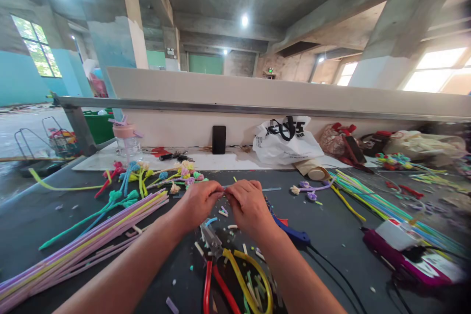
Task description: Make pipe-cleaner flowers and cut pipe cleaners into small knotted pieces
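In front of me, my left hand (204, 201) and my right hand (247, 206) meet fingertip to fingertip, both pinching a thin blue-grey strip (271, 189). Its ends stick out past either hand, while the middle is hidden by my fingers. Below my hands lie red-handled pliers (208, 282) and yellow-handled scissors (267, 274), among short cut pieces (253, 287). Beside my right wrist rests a blue-handled tool (298, 236) with a black cord. Knotted colored stems (125, 191) are spread beyond my left hand. A small purple knotted piece (312, 189) lies right of my right hand.
Long bundles of pastel stems lie at left (84, 250) and right (371, 194). A maroon corded device (401, 260) sits at right. Along the back stand a pink-lidded bottle (127, 140), a black phone (219, 140) and a white bag (287, 144), before a low partition (235, 91).
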Demonstrator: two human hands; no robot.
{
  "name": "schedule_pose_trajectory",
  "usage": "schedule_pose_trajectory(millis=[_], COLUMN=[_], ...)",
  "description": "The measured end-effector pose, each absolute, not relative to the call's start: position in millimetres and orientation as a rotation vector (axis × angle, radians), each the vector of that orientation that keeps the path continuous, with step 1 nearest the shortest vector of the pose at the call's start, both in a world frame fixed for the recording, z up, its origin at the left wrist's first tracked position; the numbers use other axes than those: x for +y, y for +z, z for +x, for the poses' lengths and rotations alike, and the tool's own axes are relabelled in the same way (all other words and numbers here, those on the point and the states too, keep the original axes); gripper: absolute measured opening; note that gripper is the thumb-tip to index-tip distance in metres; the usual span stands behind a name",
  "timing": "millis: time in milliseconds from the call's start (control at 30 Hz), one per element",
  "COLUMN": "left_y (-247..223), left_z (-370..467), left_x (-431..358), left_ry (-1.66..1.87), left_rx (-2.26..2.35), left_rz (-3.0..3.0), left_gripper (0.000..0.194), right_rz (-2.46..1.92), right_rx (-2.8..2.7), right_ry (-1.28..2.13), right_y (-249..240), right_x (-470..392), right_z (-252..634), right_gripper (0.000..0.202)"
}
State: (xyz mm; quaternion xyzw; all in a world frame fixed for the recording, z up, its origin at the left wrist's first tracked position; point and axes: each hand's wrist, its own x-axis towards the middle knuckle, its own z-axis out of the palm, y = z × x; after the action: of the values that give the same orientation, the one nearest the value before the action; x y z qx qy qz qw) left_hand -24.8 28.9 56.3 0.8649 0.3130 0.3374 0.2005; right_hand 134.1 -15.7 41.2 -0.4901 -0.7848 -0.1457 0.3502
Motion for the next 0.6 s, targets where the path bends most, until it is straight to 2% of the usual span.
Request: schedule_pose_trajectory(millis=[267, 467, 600], left_y=[65, 63, 61], left_z=[-32, -39, -30], left_x=[32, 39, 24], left_ry=[0.95, 0.728, 0.765], left_rx=[0.827, 0.475, 0.216], left_rz=[2.307, 1.699, 1.362], left_gripper=[0.019, 0.021, 0.022], right_rz=[-1.182, -1.043, -1.019], right_rx=[-1.995, -1.804, -1.79], right_ry=[-0.38, -0.425, -0.409], right_y=[49, 51, 43], right_x=[-16, -20, -21], right_z=[139, 143, 138], right_gripper=[0.012, 0.012, 0.017])
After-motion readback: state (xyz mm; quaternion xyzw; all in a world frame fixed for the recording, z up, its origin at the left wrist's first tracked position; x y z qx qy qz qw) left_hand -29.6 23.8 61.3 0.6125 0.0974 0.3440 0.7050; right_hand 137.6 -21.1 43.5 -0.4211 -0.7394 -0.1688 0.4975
